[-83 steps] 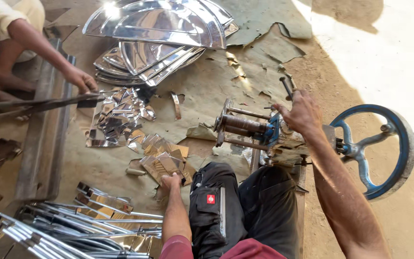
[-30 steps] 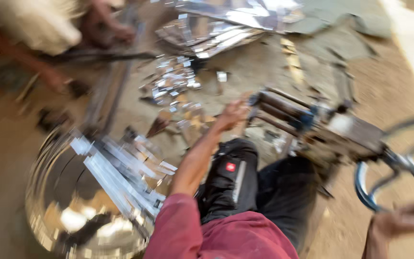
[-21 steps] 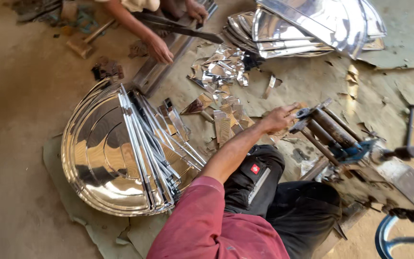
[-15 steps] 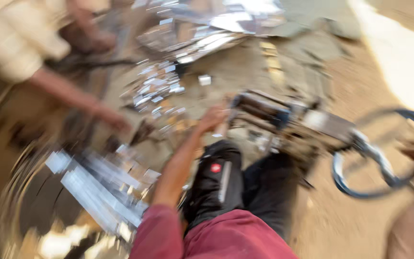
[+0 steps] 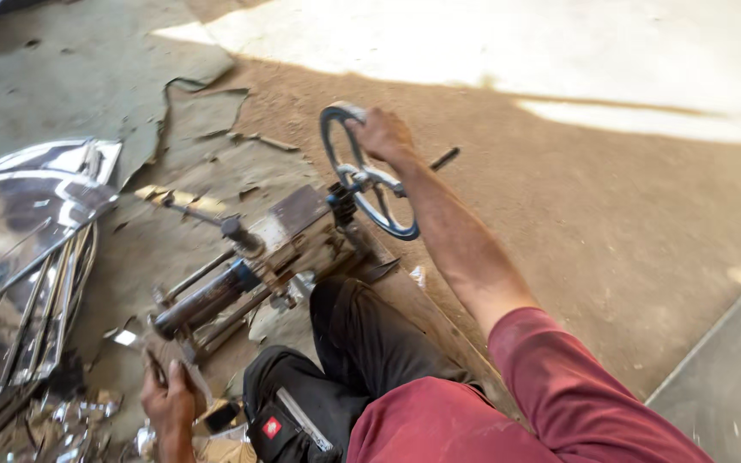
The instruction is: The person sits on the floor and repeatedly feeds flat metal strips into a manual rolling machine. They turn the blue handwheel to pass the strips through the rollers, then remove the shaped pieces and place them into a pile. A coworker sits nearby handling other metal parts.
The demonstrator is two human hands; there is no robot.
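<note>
A hand-cranked roller machine (image 5: 255, 266) sits on the dirt floor in front of my knee. My right hand (image 5: 381, 135) grips the rim of its blue hand wheel (image 5: 362, 180) at the top. My left hand (image 5: 167, 399) is low at the machine's roller end, fingers closed on a small shiny metal piece (image 5: 158, 360) by the rollers. My dark trouser leg (image 5: 336, 369) lies beside the machine.
A stack of shiny curved sheet-metal pieces (image 5: 23, 249) lies at the left. Bright metal scraps (image 5: 62, 429) litter the floor at the bottom left. A torn grey mat (image 5: 173, 129) covers the ground beyond the machine. Bare dirt stretches to the right.
The view has swung right, off the other person and the round metal tray. My right hand now holds the top of the hand wheel; my left hand stays at the rollers.
</note>
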